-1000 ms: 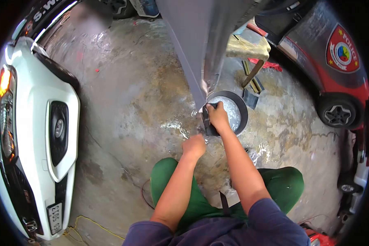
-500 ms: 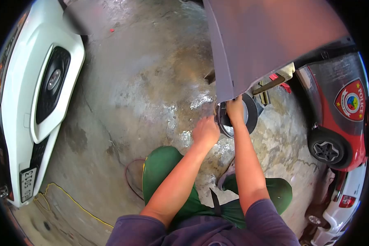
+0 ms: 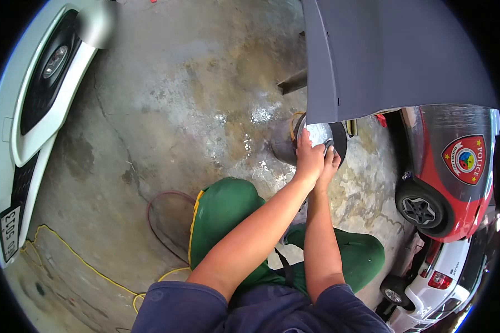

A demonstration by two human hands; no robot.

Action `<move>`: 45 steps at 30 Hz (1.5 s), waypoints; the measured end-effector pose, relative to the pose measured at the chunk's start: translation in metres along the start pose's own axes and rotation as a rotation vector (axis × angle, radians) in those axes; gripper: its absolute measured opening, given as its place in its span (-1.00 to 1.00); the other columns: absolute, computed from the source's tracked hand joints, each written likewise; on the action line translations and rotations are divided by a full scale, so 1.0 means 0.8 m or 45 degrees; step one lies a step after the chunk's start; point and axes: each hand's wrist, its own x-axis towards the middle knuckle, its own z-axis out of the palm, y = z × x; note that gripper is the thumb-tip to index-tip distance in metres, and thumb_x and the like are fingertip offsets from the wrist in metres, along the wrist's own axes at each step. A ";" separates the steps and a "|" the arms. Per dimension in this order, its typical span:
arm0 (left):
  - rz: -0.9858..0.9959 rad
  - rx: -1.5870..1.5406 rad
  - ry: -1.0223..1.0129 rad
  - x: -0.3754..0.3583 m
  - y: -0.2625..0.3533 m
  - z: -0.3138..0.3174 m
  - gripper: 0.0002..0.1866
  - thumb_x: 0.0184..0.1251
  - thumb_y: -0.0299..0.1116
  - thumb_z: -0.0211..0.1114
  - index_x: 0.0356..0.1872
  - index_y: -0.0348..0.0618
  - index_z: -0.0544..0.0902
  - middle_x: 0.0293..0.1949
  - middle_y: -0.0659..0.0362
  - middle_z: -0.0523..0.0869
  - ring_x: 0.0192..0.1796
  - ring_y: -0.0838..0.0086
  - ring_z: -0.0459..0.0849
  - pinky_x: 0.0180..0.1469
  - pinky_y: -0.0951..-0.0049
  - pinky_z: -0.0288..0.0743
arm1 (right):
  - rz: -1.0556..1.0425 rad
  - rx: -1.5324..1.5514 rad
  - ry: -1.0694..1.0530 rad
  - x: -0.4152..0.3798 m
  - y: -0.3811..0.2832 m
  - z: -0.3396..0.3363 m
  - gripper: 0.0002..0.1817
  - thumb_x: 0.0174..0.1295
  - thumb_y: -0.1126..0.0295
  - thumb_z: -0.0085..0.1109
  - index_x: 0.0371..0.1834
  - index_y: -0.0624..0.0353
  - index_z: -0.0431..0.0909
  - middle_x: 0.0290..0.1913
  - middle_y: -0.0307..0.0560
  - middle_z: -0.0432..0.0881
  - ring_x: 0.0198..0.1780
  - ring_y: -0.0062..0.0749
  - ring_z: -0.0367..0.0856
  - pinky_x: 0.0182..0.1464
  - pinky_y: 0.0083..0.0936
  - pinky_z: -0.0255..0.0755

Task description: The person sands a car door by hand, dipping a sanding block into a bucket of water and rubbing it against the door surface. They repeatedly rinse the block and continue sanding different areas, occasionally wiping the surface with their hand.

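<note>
My left hand point(image 3: 309, 157) is over a water bucket point(image 3: 281, 144), fingers stretched toward the water and thumb reaching across to the right hand. My right hand point(image 3: 328, 168) is close beside it at the dark rim, its fingers closed around a small dark piece point(image 3: 329, 144). Its exact kind is too small to make out. Whitish, glinting water shows inside the bucket. Above the hands, a large grey body panel point(image 3: 394, 55) hangs over part of the bucket, its lower edge just past my fingertips.
A white car's front bumper point(image 3: 50, 119) stands at left. At right are a red and grey car point(image 3: 455, 194) with a police badge and a white vehicle point(image 3: 444, 266). A yellow cord point(image 3: 86, 267) and a reddish hose point(image 3: 150, 222) lie on the wet concrete floor point(image 3: 178, 127).
My right hand has come back from under the panel's edge to the near rim. My left hand has moved right, from beside the bucket to over it, meeting the right. The view has shifted.
</note>
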 end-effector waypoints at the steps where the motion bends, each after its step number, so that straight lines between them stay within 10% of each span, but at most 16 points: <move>1: -0.022 -0.086 0.006 0.001 0.001 0.003 -0.26 0.40 -0.46 0.16 0.61 -0.25 0.20 0.49 -0.07 0.34 0.50 0.17 0.37 0.53 0.26 0.23 | 0.006 0.055 -0.005 -0.003 -0.004 0.000 -0.52 0.55 0.12 0.18 0.20 0.37 0.43 0.01 -0.04 0.62 -0.03 -0.43 0.54 0.07 -0.44 0.45; 15: 0.001 -0.553 -0.271 -0.050 0.054 0.004 -0.15 0.38 -0.50 0.16 0.66 -0.37 0.01 0.71 -0.10 -0.04 0.74 0.11 -0.07 0.67 0.24 -0.05 | -0.072 0.038 0.028 0.011 0.029 -0.002 -0.48 0.54 0.09 0.20 0.22 0.38 0.41 0.03 0.10 0.61 0.04 -0.31 0.54 0.14 -0.39 0.44; 21: -0.022 0.058 -0.204 -0.046 0.036 0.008 -0.40 0.47 -0.46 0.15 0.51 -0.37 0.34 0.48 -0.12 0.45 0.52 0.18 0.41 0.51 0.29 0.27 | 0.053 0.123 -0.054 0.008 0.018 0.001 -0.31 0.50 0.05 0.23 0.35 0.49 0.30 0.09 0.25 0.61 0.09 -0.22 0.60 0.14 -0.37 0.50; 26: 0.223 0.438 -0.138 0.019 -0.035 -0.015 -0.62 0.52 -0.40 0.21 0.28 -0.28 0.59 0.10 0.07 0.72 0.14 0.37 0.66 0.22 0.36 0.48 | 0.200 0.286 -0.095 0.014 -0.005 -0.009 -0.42 0.43 0.09 0.35 0.22 0.37 0.41 -0.12 -0.06 0.61 -0.14 -0.50 0.55 -0.08 -0.49 0.48; 29: -0.103 0.368 -0.304 -0.014 0.008 -0.008 -0.65 0.49 -0.31 0.37 0.12 -0.38 0.66 -0.02 0.05 0.79 -0.03 0.41 0.74 0.08 0.43 0.56 | -0.271 -0.271 -0.171 0.031 -0.012 -0.030 -0.35 0.38 0.07 0.38 0.22 0.44 0.41 -0.05 0.09 0.67 -0.06 -0.34 0.63 0.02 -0.38 0.54; 32: -0.156 0.470 -0.436 -0.017 0.015 -0.017 -0.70 0.52 -0.27 0.36 0.08 -0.26 0.67 -0.11 0.19 0.77 -0.13 0.50 0.70 -0.06 0.42 0.59 | -0.188 -0.514 -0.334 0.006 -0.106 -0.053 -0.28 0.33 0.01 0.36 0.29 0.42 0.41 0.06 0.55 0.67 0.17 0.35 0.68 0.21 -0.07 0.52; 45: -0.060 0.576 -0.332 -0.033 0.009 -0.013 -0.83 0.59 -0.20 0.24 -0.13 -0.06 0.60 -0.23 0.28 0.72 -0.21 0.61 0.66 -0.13 0.45 0.57 | -0.218 -0.519 -0.794 0.026 -0.120 -0.057 -0.31 0.29 0.04 0.37 0.23 0.44 0.45 -0.03 0.51 0.71 0.05 0.37 0.71 0.13 -0.03 0.56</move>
